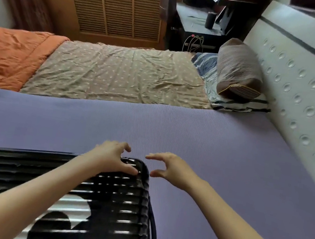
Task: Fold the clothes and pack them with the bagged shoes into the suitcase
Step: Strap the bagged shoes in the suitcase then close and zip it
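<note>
The stiff, glossy, likely slippery suitcase is gripped at its far right corner by the left hand, while the right hand is held loosely open, empty, just beside it.

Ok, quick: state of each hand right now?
Left hand: curled over the suitcase corner, gripping it.
Right hand: open, holding nothing, beside that corner.

The glossy black ribbed hard-shell suitcase runs off the left and bottom edges, its far corner lies under the left hand, and items on the dark grey desk are too small to identify.
</note>
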`<control>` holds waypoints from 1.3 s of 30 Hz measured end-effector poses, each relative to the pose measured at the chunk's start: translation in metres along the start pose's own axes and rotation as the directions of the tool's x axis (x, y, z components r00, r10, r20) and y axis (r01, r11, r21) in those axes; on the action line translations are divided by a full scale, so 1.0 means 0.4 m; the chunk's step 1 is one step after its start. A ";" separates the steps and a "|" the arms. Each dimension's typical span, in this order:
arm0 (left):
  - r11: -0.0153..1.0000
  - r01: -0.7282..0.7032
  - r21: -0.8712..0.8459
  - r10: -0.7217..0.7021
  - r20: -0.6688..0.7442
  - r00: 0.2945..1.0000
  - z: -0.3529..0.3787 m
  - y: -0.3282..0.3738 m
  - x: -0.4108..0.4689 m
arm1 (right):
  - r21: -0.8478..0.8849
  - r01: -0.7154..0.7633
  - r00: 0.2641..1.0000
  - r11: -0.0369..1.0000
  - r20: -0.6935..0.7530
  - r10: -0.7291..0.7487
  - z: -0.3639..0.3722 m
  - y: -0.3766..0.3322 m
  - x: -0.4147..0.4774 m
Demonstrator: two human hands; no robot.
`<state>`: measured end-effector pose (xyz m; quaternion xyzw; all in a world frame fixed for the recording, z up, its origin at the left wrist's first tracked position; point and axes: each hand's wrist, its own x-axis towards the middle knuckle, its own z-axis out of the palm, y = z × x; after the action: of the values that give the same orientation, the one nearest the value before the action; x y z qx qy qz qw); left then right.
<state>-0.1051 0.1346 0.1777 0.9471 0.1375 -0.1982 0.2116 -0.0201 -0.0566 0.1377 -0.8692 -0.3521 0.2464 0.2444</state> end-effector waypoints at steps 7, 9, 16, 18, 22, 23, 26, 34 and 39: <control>0.989 0.055 -0.136 -0.035 0.143 0.989 -0.029 -0.046 0.024 | -0.101 0.041 0.980 0.994 0.199 -0.020 -0.014 0.006 0.158; 0.989 0.072 -0.130 -0.052 0.154 0.987 -0.036 -0.054 0.037 | -0.082 0.041 0.974 0.996 0.224 -0.021 -0.008 0.010 0.197; 0.987 0.120 -0.110 -0.096 0.206 0.974 -0.048 -0.066 0.056 | -0.046 0.131 0.900 0.990 0.424 -0.099 0.032 0.010 0.288; 0.986 0.110 -0.123 -0.080 0.227 0.971 -0.052 -0.072 0.056 | -0.020 0.146 0.870 0.989 0.478 -0.118 0.046 0.005 0.305; 0.974 0.145 -0.174 -0.094 0.271 0.958 -0.072 -0.114 0.056 | 0.047 0.150 0.818 0.988 0.555 -0.151 0.064 -0.002 0.339; 0.974 0.158 -0.161 -0.111 0.269 0.957 -0.076 -0.129 0.057 | 0.058 0.151 0.809 0.987 0.566 -0.157 0.071 -0.006 0.346; 0.959 0.226 -0.172 -0.160 0.330 0.930 -0.087 -0.161 0.058 | 0.096 0.145 0.781 0.985 0.599 -0.173 0.096 -0.026 0.366; 0.953 0.253 -0.165 -0.174 0.384 0.907 -0.090 -0.171 0.065 | 0.123 0.091 0.656 0.988 0.739 -0.152 0.149 -0.056 0.400; 0.955 0.247 -0.167 -0.166 0.390 0.906 -0.085 -0.176 0.067 | 0.164 0.085 0.627 0.983 0.758 -0.181 0.128 -0.056 0.412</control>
<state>-0.0949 0.2161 0.1701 0.8442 0.2150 -0.3797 0.3113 0.0423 0.0912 0.0700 -0.6378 -0.4713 0.5935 0.1372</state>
